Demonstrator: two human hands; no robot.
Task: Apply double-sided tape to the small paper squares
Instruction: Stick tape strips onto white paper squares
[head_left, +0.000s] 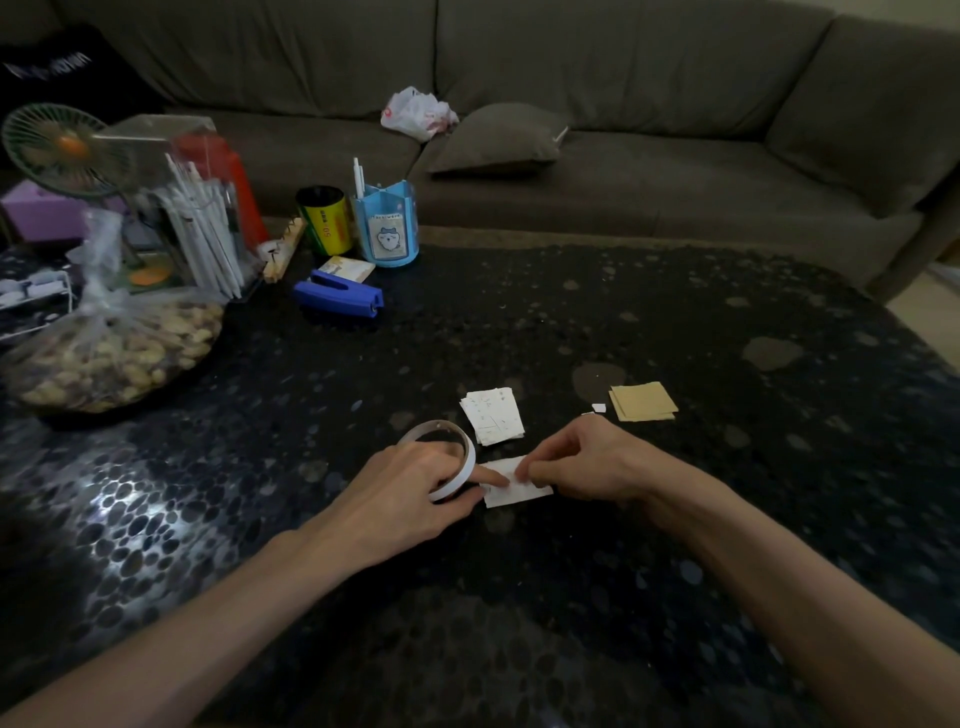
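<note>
Pebbled table (623, 322) with stapler (337, 299), paper squares (492, 415)

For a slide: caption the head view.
Left hand holds white tape ring; right hand pinches white paper square on dark pebbled table.

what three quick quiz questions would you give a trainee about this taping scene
1. True or false: the left hand holds the tape roll.
2. Where is the paper square that the right hand pinches? A held up in the air, B flat on the table, C inside the tape roll.
3. Fill in: the brown squares lie to the ___ of the white stack.
Key: 1 true; 2 B; 3 right.
</note>
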